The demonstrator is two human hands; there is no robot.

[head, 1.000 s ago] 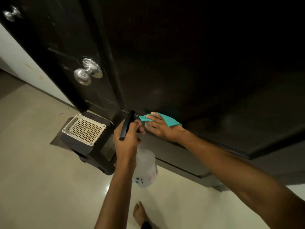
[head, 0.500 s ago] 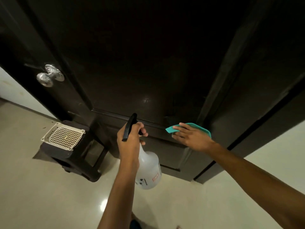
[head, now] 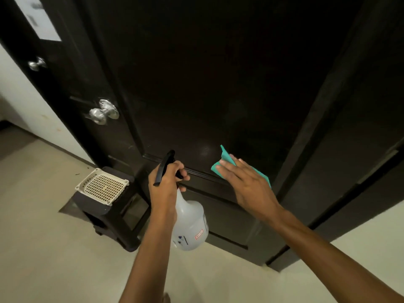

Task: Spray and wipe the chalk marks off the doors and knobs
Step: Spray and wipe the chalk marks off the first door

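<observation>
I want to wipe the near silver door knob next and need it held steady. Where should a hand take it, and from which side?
Probably grip the round ball of the silver door knob, coming straight from the front, fingers wrapped around it. The ball sticks out from the dark door on a narrow neck ahead of its flat plate, so fingers can close behind it.

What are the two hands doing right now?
Left hand: closed, gripping the spray bottle by its black trigger head.
Right hand: open, fingers straight, pressing the teal cloth against the door.
</observation>
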